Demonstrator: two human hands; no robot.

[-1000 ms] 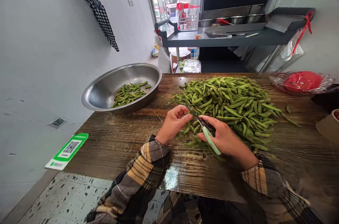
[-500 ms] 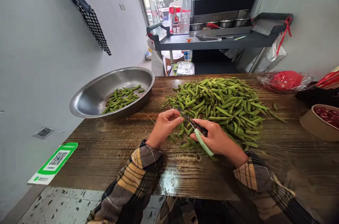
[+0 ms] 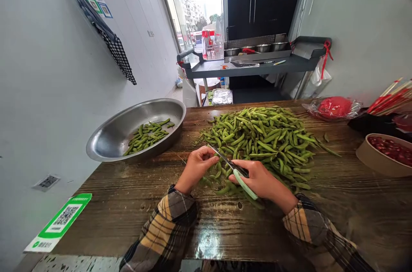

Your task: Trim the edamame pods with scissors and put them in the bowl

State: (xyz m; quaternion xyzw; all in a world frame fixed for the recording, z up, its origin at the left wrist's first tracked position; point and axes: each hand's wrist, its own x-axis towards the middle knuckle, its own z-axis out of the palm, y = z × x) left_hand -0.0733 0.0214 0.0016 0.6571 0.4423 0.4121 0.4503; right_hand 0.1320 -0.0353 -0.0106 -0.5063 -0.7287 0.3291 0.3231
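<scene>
My right hand (image 3: 259, 179) is closed around a pair of scissors (image 3: 246, 184) with a pale green handle. Their blades point up and to the left, with the tips close by my left fingers. My left hand (image 3: 196, 168) is pinched, thumb against fingers; whatever sits in the pinch is hidden. Just beyond both hands lies a large heap of green edamame pods (image 3: 264, 139), with a few loose pods under and between the hands. To the left, a wide steel basin (image 3: 107, 134) holds a small pile of pods.
At the right are a paper bowl (image 3: 380, 162) of dark red pieces, a red bundle in clear plastic (image 3: 336, 107) and red-and-white sticks (image 3: 391, 98). A green QR card (image 3: 62, 222) lies at the table's left edge. Behind the table stands a grey cart (image 3: 257, 70).
The head view has tilted upward, so the table and basin appear lower in the picture. Both hands keep almost the same pose, scissors still held by the left fingers' side.
</scene>
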